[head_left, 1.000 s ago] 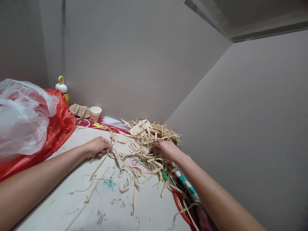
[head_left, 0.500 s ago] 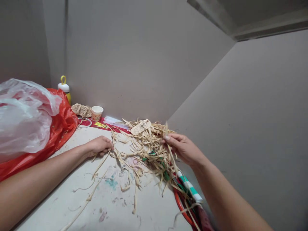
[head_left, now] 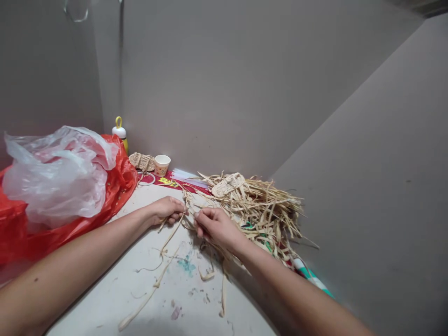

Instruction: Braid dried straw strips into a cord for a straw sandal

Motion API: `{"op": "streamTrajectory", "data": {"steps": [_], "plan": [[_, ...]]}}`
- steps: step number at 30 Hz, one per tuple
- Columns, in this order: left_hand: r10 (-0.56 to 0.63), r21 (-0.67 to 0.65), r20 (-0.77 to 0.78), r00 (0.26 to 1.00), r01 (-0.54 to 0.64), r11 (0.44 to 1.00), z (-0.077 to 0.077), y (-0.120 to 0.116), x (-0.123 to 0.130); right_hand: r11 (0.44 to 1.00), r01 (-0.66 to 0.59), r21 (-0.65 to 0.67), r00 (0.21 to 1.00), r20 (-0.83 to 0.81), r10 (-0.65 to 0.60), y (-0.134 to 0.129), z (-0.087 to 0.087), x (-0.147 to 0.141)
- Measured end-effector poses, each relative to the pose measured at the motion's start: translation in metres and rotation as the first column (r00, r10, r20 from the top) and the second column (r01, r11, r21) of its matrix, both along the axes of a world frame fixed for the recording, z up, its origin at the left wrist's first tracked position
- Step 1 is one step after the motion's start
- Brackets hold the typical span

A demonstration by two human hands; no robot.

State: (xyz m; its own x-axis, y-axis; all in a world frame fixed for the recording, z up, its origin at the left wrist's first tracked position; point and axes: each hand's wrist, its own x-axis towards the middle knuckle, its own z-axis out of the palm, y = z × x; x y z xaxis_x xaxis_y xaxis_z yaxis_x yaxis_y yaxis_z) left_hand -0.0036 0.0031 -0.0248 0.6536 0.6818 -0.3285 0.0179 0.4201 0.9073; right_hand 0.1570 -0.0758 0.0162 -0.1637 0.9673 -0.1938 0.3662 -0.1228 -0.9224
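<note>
My left hand (head_left: pixel 170 211) is closed on a pale dried-straw strand (head_left: pixel 171 235), which trails down over the white table (head_left: pixel 140 298). Close to its right is my right hand (head_left: pixel 212 226), its fingers pinched together near the straw; what lies between them is too small to make out. Knotted straw (head_left: pixel 188 197) lies just beyond the two hands. A large heap of dried straw (head_left: pixel 273 200) spreads to the right, with a small woven straw sole (head_left: pixel 228 185) on top.
Red and white plastic bags (head_left: pixel 70 179) fill the left side. At the back stand a paper cup (head_left: pixel 162 165) and a bottle with a yellow loop (head_left: pixel 119 132), beside a woven piece (head_left: pixel 142 161). A green-and-white striped roll (head_left: pixel 313 276) lies at the right edge.
My right hand has moved left from the straw heap to beside my left hand. The view has turned left, and my left hand stays by the knotted straw.
</note>
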Motion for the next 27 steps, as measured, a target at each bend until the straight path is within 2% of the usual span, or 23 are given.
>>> {"op": "streamTrajectory", "data": {"steps": [7,15,22,27], "plan": [[0.031,-0.004,-0.003,1.000,-0.031,1.000,0.000,-0.001,0.002,0.996,0.092,-0.003,0.991,0.094,-0.092,0.007,-0.017,-0.007],[0.066,0.038,0.005,0.998,-0.066,0.997,-0.001,-0.002,0.003,0.995,0.095,-0.026,0.994,0.048,-0.094,0.013,-0.026,-0.007],[0.082,0.039,0.000,0.997,-0.082,0.996,0.001,-0.004,0.004,0.987,0.134,-0.093,0.991,0.033,-0.131,0.015,-0.023,-0.012],[0.080,0.038,0.011,0.997,-0.081,0.996,0.002,-0.004,0.004,0.985,0.112,-0.129,0.994,0.029,-0.109,0.014,-0.020,-0.013]]}}
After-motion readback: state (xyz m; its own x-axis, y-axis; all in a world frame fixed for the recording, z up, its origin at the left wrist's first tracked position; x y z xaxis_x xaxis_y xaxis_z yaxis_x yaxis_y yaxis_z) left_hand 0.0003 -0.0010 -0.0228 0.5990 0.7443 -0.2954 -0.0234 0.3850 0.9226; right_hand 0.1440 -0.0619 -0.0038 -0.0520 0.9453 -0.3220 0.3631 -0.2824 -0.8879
